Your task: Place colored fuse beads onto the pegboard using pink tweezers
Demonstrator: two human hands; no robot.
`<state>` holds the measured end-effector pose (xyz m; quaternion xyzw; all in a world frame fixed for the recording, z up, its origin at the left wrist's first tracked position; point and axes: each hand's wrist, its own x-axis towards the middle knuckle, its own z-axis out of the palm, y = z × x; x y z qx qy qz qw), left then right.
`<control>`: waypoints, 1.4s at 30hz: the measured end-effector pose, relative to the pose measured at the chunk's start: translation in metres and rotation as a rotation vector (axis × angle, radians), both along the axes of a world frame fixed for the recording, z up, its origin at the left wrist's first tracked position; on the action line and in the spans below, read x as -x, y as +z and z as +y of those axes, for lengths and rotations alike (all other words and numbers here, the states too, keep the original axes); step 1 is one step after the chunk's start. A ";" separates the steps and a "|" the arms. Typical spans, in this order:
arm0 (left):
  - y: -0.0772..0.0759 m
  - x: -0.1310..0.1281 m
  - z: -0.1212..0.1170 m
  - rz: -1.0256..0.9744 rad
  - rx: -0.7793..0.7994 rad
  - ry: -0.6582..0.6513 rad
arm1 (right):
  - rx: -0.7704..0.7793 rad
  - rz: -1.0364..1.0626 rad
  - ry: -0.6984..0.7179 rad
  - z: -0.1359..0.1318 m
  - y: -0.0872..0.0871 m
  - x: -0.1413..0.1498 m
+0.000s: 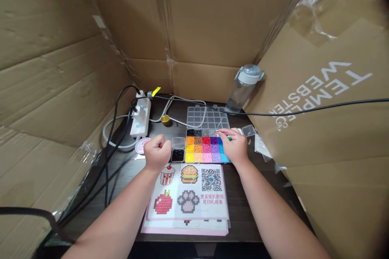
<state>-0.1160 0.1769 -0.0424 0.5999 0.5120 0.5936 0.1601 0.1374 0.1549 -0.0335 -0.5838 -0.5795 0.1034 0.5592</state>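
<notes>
- Head view: found bead box on tabletop, just beyond pattern sheets; clear lid laid back, presumably for access to compartments.
- Noted sheets stacked flat, nearest body, prob. for easy ref.
- Observed R hand over box's R side, fingers pinching thin tool w/ tip toward upper compartments; presume fine grip for small beads.
- Observed L hand just beside small blk-bead case, fingers curled into fist; poss. resting. Cannot tell if anything held inside.
- Saw water bottle at far R, prob. kept off work area.
- Could not inspect compartments under R hand, nor tool's type & full length. Cannot ID green bit by R palm.
- Found round pink-&-white item partly hidden behind L hand, lower sheets mostly covered, forearms cut off at bottom edge.
</notes>
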 end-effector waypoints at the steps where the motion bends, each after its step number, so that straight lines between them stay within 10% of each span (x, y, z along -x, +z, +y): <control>1: 0.000 0.000 0.000 0.000 0.001 0.001 | 0.007 0.002 -0.001 0.000 -0.001 0.000; 42: 0.007 -0.001 -0.002 0.051 0.013 0.026 | 0.060 0.028 -0.037 0.009 -0.017 0.000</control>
